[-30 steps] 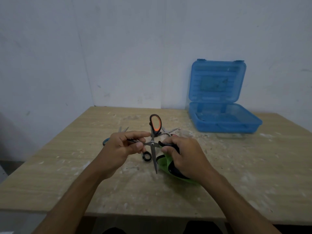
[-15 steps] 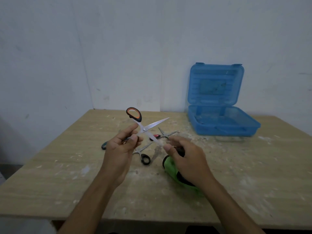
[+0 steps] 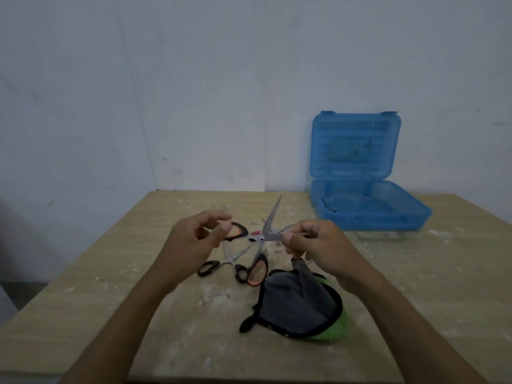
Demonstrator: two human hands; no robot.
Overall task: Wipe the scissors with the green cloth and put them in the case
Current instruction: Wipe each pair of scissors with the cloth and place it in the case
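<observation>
Both hands' grip on scissors [image 3: 263, 236]; case [image 3: 371, 214] open

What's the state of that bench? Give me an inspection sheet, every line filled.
Surface: wooden table, smeared with white dust.
Job's things: orange-handled scissors held spread open in the air; green cloth lies below, grey side up; blue case open, lid upright at the wall.
Clutter: black-handled scissors on the table, more scissors partly hidden behind the hands.
Grippers: left hand pinches a handle loop; right hand pinches one blade.
Cables: nothing seen.
Surroundings: plain pale wall.
</observation>
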